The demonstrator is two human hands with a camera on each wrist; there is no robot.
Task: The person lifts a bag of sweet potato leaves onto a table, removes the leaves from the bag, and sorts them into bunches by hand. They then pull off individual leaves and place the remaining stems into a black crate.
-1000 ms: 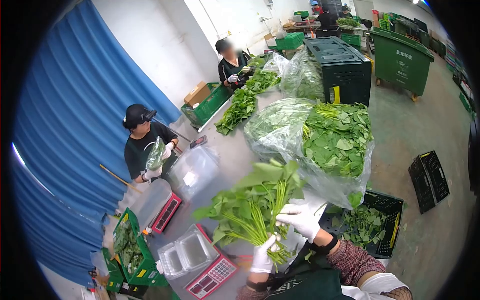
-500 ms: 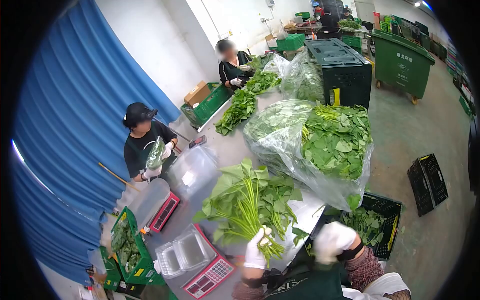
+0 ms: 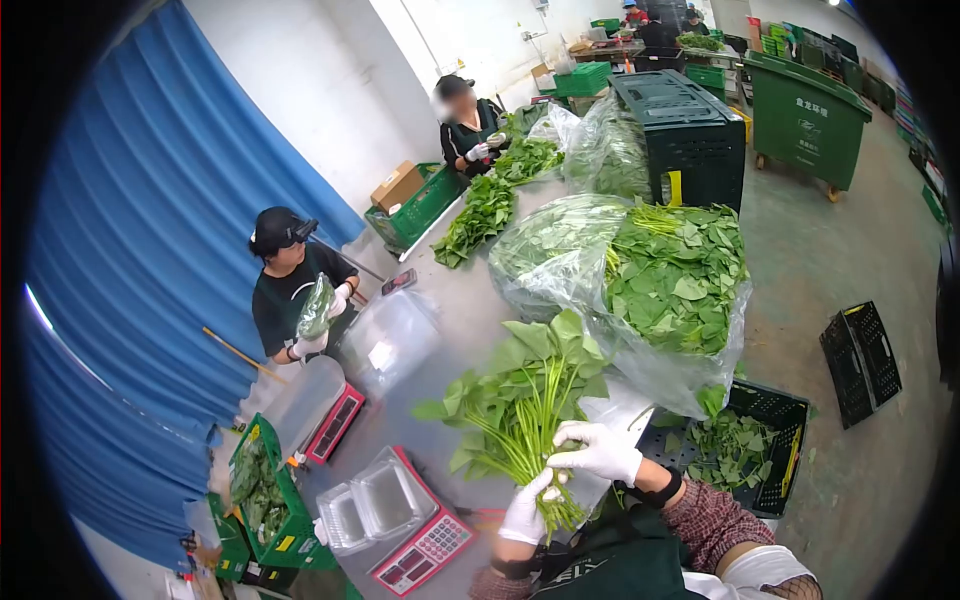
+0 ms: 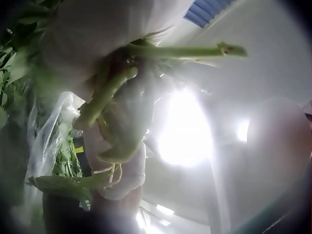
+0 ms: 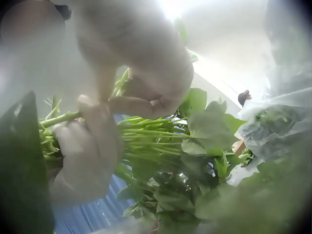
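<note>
My white-gloved left hand (image 3: 524, 516) grips a bunch of leafy green stems (image 3: 535, 410) near the cut ends. The leaves fan out up and left over the table. My gloved right hand (image 3: 602, 452) is at the same stems just above the left, thumb and forefinger pinching among them. Seen from the right wrist, the right hand (image 5: 141, 58) meets the left hand's curled fingers (image 5: 85, 161), where one stem end sticks out. In the left wrist view, blurred cut stems (image 4: 185, 51) jut past the glove. The palms are hidden.
A plastic bag of greens (image 3: 680, 280) lies open beyond my hands. Left is a red-framed scale (image 3: 425, 545) with clear clamshell boxes (image 3: 375, 505). A black crate (image 3: 790, 450) with loose leaves stands at right. Two gloved people work across the table (image 3: 470, 300).
The right hand left the bunch, blurred over by the black crate half a second ago, and is now back at the stems. The left hand kept its grip, shifting the bunch slightly.
</note>
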